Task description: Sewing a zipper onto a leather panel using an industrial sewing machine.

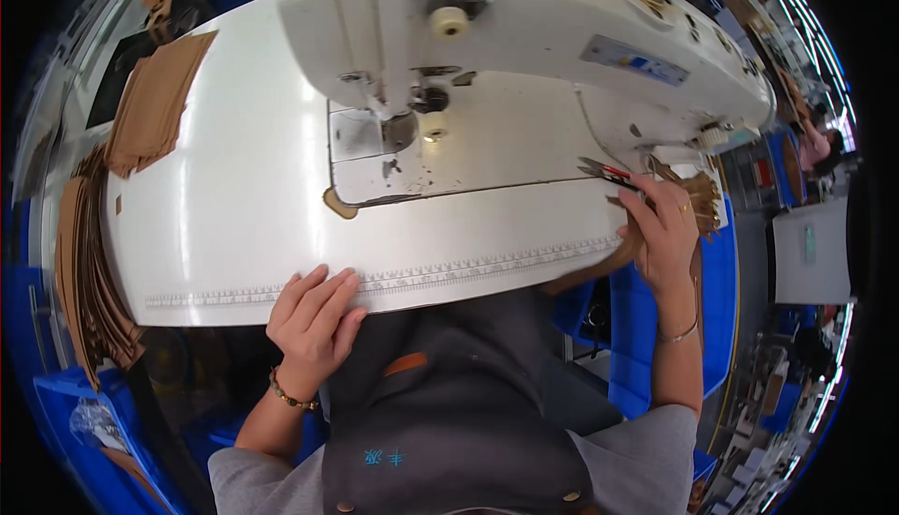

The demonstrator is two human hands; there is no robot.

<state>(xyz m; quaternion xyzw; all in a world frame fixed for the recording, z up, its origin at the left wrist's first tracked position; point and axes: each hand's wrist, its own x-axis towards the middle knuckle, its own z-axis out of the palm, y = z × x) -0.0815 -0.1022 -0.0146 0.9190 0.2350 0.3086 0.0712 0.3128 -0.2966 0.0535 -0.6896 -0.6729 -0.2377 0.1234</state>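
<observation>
My left hand (316,320) lies flat at the front edge of the white sewing table (234,225), fingers stretched over the printed ruler strip (449,272). It holds nothing. At the table's right side, my right hand (663,225) has its fingertips closed on a pair of thread snips (609,172) with red and black on it, the blades pointing left. Part of the snips is hidden by the fingers. Below that hand, a brown piece (599,265) hangs along the table edge. The white sewing machine (524,28) stands beyond both hands, its needle area to the left.
Stacked brown pieces (161,103) lie at the table's far left. More brown pieces (89,272) hang over the left edge. A brown bundle (698,198) sits beside my right hand. Blue bins (716,300) stand at the right. Another person (824,150) is farther off.
</observation>
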